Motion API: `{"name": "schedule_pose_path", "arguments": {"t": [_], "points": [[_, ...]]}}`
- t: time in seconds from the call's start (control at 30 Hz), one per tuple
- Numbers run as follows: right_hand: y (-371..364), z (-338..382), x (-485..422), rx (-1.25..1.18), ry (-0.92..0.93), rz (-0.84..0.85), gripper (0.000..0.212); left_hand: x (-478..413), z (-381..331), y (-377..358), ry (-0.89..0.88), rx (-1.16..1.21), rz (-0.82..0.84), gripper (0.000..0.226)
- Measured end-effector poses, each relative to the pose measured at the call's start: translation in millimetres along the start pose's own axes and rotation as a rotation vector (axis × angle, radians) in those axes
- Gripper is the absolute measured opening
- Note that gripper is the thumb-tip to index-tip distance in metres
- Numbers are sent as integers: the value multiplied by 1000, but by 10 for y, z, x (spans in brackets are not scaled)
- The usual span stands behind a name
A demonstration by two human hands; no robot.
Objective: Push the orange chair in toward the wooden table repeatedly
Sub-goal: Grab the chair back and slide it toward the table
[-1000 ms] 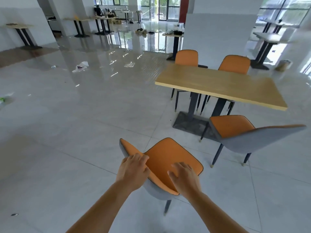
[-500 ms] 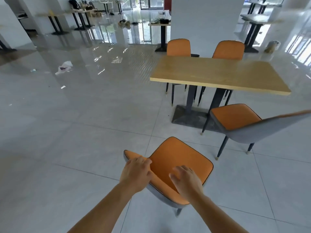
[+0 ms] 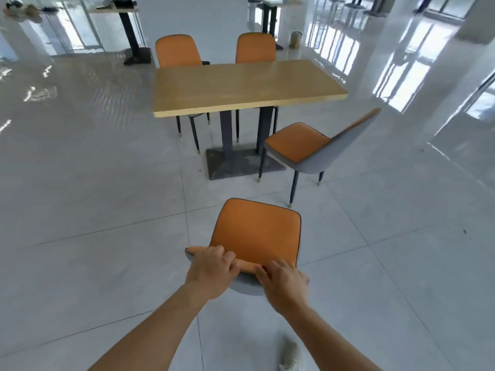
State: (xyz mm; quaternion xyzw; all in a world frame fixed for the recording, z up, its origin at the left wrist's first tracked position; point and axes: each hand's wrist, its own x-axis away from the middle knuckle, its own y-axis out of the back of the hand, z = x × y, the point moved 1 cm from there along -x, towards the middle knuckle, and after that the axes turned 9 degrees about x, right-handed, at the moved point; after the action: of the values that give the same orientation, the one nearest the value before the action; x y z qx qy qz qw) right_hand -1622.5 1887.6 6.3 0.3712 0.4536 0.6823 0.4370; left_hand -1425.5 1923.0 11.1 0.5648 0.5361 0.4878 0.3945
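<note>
An orange chair (image 3: pixel 257 231) with a grey back shell stands on the tiled floor just in front of me, its seat facing the wooden table (image 3: pixel 241 85) a tile or so beyond. My left hand (image 3: pixel 210 269) grips the top left of the backrest. My right hand (image 3: pixel 284 285) grips the top right of it. Both arms reach forward from the bottom of the view. The chair's legs are hidden under the seat.
A second orange chair (image 3: pixel 302 148) stands angled at the table's near right. Two more orange chairs (image 3: pixel 178 50) sit at the table's far side. The dark table base (image 3: pixel 235 163) lies ahead. More tables (image 3: pixel 120 9) stand further back. A white shoe (image 3: pixel 290 356) shows below.
The view swung left around the chair, so it now faces the table squarely. The table appears more centred. Both hands stay on the backrest.
</note>
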Motion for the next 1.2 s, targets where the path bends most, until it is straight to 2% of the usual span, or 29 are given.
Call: {"name": "schedule_pose_path", "arguments": {"t": [0.13,0.23,0.33,0.4,0.5,0.87,1.2], "points": [[-67,161,-5,87,-111,-21,54,-73,101,12,-2,-32,85,47],[-138,208,-64,204,-167,-51,57,-177,220,12,39,-31,82,49],[-178,157,-150,259,-121,-49,55,-262,280,-51,-13,-42,89,47],[-194,99,-210,290,-86,-47,54,-311,299,-87,-43,-52,74,59],[-195,28,-295,311,-42,-64,55,-364,275,-118,-17,-25,-35,70],[-22,-291,-973,338,94,-96,51,-782,123,-175,115,4,-190,62],[156,-601,-1948,327,242,-104,53,-1482,-29,-150,209,0,-248,62]]}}
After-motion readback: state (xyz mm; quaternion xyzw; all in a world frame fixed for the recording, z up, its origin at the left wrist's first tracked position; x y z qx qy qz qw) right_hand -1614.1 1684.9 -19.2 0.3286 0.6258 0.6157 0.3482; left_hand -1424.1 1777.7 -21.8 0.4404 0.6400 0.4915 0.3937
